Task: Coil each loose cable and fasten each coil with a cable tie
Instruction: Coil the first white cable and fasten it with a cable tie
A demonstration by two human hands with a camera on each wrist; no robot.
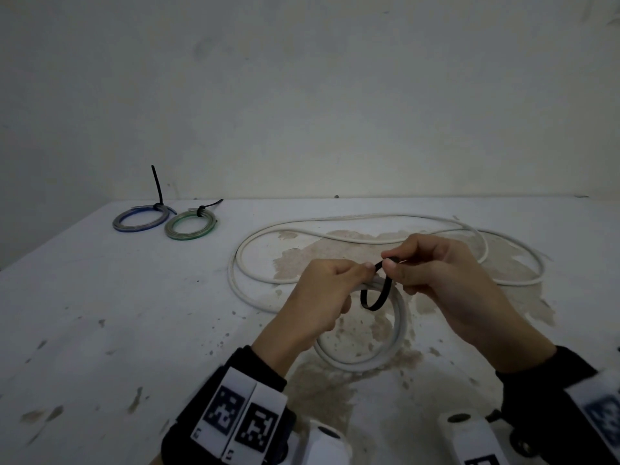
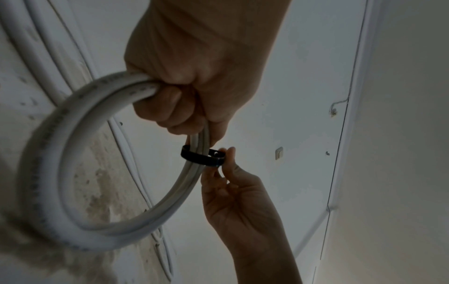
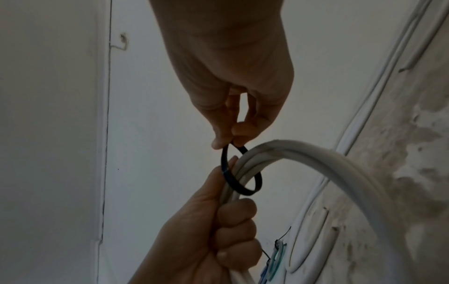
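Note:
A thick white cable coil [image 1: 396, 333] hangs just above the table, and my left hand [image 1: 322, 297] grips its top, fingers curled round the strands [image 2: 136, 86]. A black cable tie [image 1: 375, 293] loops loosely round the strands [image 2: 201, 156] beside that grip. My right hand [image 1: 446, 273] pinches the tie's joined ends between thumb and forefinger [image 3: 228, 142]. The loop [image 3: 239, 179] hangs slack round the bundle. A long loose white cable [image 1: 335, 229] lies spread on the table behind my hands.
Two small tied coils lie at the back left of the white table [image 1: 100, 330]: a blue one [image 1: 141, 220] with its black tie tail standing up, and a green one [image 1: 190, 226]. A wall rises right behind the table. Stains mark the tabletop.

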